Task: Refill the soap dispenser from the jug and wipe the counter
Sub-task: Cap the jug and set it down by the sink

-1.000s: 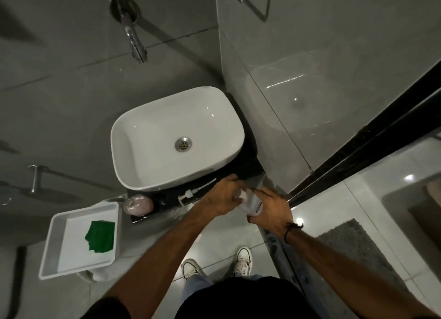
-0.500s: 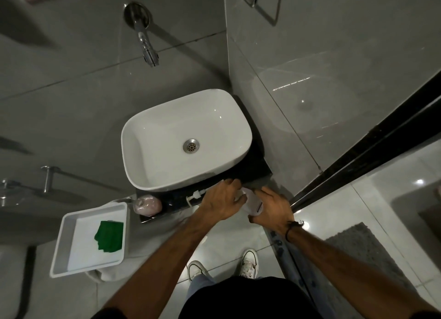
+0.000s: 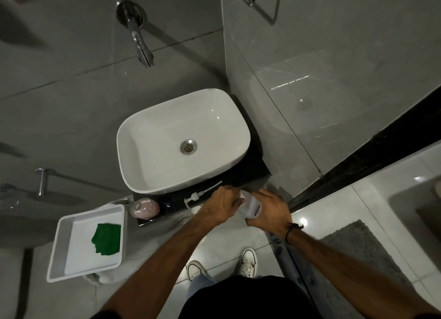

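Observation:
A small clear jug sits at the front right of the dark counter. My right hand grips its body. My left hand curls over its top, hiding the cap. The pink soap dispenser bottle stands at the counter's front left with its top open. Its white pump with the long tube lies on the counter beside the white basin. A green cloth lies in a white tray to the left.
A chrome wall tap juts out above the basin. Grey tiled walls close in behind and on the right. A dark door frame runs diagonally at the right. A grey mat lies on the glossy floor by my shoes.
Both hands have stayed on the jug, the left hand's fingers shifting a little on its top. My head has shifted slightly, so the scene slid right in view.

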A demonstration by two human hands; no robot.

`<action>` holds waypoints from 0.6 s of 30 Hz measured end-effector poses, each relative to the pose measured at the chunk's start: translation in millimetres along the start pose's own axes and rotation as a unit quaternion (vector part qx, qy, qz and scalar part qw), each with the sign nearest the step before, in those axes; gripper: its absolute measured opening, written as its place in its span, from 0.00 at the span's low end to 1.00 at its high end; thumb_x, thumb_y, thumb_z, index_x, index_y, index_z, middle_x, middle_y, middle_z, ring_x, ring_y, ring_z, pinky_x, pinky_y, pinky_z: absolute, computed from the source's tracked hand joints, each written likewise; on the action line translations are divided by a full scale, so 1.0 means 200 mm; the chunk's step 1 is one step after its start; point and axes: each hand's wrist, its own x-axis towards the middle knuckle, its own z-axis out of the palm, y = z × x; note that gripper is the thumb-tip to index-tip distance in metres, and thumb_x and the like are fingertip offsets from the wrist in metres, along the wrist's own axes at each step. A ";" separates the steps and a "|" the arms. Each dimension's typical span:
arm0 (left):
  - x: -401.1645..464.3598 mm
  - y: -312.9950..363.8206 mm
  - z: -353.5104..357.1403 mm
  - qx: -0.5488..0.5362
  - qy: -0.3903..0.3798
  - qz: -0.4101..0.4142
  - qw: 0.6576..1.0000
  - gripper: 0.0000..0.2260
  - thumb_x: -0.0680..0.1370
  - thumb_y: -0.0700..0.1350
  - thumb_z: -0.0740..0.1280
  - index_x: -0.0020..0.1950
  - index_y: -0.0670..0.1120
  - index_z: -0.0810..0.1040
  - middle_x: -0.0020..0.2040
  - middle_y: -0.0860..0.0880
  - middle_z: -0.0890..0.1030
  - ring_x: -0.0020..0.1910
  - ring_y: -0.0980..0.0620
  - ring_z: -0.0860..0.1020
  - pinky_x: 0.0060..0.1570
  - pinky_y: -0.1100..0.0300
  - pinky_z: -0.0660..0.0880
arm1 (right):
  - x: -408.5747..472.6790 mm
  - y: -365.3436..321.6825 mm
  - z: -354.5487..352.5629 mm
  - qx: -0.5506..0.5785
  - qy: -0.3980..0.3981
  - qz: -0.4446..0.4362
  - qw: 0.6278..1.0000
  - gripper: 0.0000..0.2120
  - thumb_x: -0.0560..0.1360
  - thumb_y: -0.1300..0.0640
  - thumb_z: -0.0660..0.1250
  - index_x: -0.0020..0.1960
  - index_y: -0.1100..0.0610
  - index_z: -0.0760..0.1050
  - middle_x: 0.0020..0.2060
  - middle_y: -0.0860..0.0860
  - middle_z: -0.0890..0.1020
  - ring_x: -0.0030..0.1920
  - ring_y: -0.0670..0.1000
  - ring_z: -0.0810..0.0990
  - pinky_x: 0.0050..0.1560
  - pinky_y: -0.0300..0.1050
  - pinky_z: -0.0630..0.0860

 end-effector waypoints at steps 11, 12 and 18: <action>-0.11 -0.44 0.06 0.038 0.051 -0.113 0.992 0.22 0.81 0.43 0.66 0.75 0.38 0.70 0.71 0.38 0.75 0.70 0.38 0.74 0.71 0.48 0.71 | 0.12 -0.03 0.00 0.188 0.155 0.153 0.958 0.37 0.56 0.43 0.84 0.61 0.50 0.75 0.54 0.49 0.81 0.52 0.51 0.79 0.50 0.47 0.78; -0.12 -0.49 0.08 0.070 0.039 -0.139 0.987 0.22 0.80 0.40 0.66 0.74 0.38 0.70 0.70 0.39 0.75 0.69 0.37 0.75 0.70 0.47 0.71 | 0.14 -0.05 -0.01 0.208 0.190 0.166 0.945 0.37 0.55 0.43 0.84 0.60 0.50 0.74 0.54 0.50 0.81 0.52 0.52 0.80 0.49 0.48 0.80; -0.09 -0.59 0.16 0.114 0.034 -0.186 0.975 0.15 0.79 0.36 0.66 0.65 0.41 0.75 0.62 0.40 0.79 0.61 0.37 0.79 0.57 0.45 0.74 | 0.31 -0.12 0.00 0.228 0.314 0.170 0.906 0.38 0.55 0.48 0.86 0.56 0.52 0.68 0.50 0.45 0.75 0.48 0.46 0.73 0.44 0.43 0.73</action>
